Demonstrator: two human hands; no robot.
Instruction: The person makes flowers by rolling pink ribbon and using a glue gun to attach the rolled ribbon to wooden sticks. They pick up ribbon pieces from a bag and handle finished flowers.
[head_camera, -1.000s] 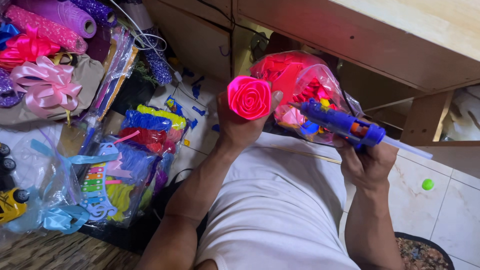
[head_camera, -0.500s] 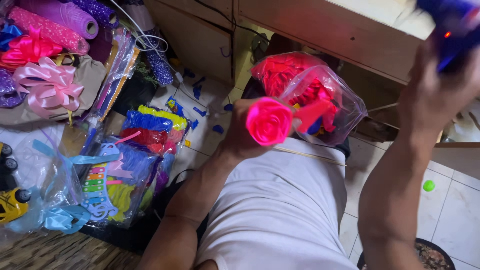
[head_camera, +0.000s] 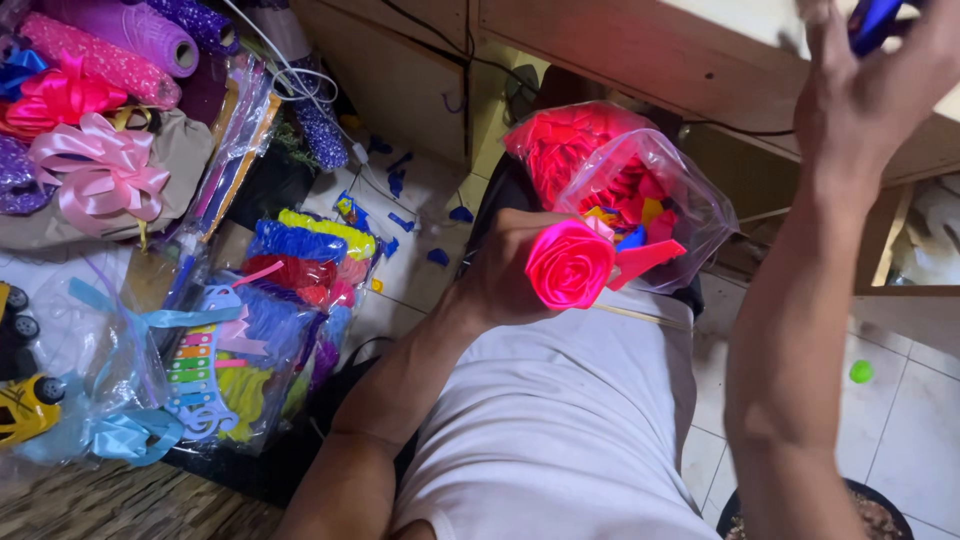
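My left hand (head_camera: 507, 268) grips a bright pink ribbon rose (head_camera: 570, 263) over my lap, with a loose pink ribbon tail (head_camera: 645, 260) sticking out to the right. Behind it stands a clear plastic bag (head_camera: 640, 185) stuffed with red and pink ribbon pieces. My right hand (head_camera: 868, 85) is raised to the top right corner over the wooden table edge (head_camera: 700, 50), closed around a blue tool (head_camera: 875, 18) that is mostly cut off by the frame.
Packs of coloured ribbon (head_camera: 300, 290) and a toy xylophone (head_camera: 200, 370) lie on the left. Pink bows (head_camera: 95, 165), mesh rolls (head_camera: 140, 30) and a yellow toy car (head_camera: 25, 405) sit farther left. Blue scraps (head_camera: 400, 185) dot the tiled floor, and a green ball (head_camera: 861, 371) lies at right.
My right hand rose from beside the bag up to the table edge with the blue tool. My left hand lowered the rose slightly toward my lap.
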